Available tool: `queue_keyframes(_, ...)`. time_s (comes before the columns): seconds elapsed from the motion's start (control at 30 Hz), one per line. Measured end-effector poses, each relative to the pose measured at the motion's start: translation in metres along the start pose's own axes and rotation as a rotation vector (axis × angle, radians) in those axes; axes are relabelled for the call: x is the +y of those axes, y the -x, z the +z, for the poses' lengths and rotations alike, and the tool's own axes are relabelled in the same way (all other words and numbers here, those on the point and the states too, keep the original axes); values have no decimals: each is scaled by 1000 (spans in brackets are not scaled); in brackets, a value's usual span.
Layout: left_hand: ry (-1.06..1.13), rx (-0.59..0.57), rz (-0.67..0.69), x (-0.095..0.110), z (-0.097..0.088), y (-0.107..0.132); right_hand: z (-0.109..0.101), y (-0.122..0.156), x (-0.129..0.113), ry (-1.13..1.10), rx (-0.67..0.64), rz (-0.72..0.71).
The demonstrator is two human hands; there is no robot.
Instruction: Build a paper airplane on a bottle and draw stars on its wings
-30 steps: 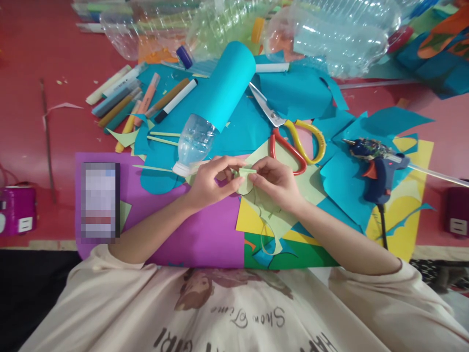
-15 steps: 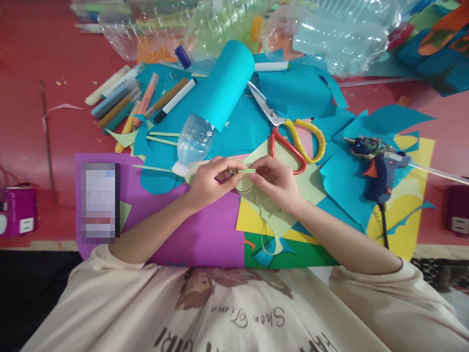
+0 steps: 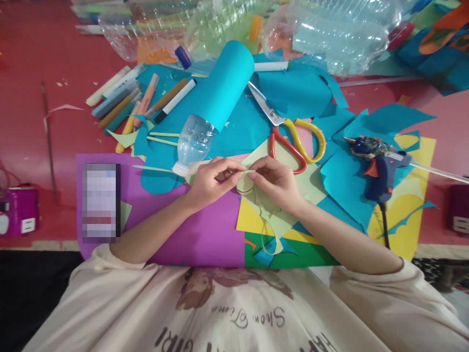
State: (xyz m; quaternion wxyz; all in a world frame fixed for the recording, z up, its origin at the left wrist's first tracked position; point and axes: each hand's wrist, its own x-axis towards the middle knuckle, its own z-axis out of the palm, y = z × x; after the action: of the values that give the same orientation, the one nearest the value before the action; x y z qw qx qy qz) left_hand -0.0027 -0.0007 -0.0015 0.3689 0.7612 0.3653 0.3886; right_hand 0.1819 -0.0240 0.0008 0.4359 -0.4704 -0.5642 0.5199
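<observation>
Between my two hands is a small light green paper strip, pinched at both ends by fingertips. My left hand grips its left end, and my right hand its right end; the fingers hide most of it. Beneath them lies a pale green paper sheet with dark drawn lines. Just beyond my left hand a clear plastic bottle, partly wrapped in a blue paper tube, lies tilted. Scissors with red and yellow handles rest beyond my right hand, blades pointing away.
A glue gun with a glue stick and cord lies at the right on blue scraps. Markers are piled at the upper left. A phone rests on purple paper. Large plastic bottles line the far side.
The green strip has turned or been squeezed between the fingertips, so it now shows as a thinner sliver. Both hands stay in nearly the same place.
</observation>
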Motion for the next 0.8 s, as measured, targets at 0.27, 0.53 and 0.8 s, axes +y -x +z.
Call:
queue_keyframes(0.27,12,-1,10,1,0,-1,0,0,0,8,2,-16)
queue_keyframes(0.53,3,-16,-22,2,-1,0,1,0,2,47,-2,-100)
queue_keyframes(0.8,-66,-25,97,5,-1,-4,1,2,0,222,56,-380)
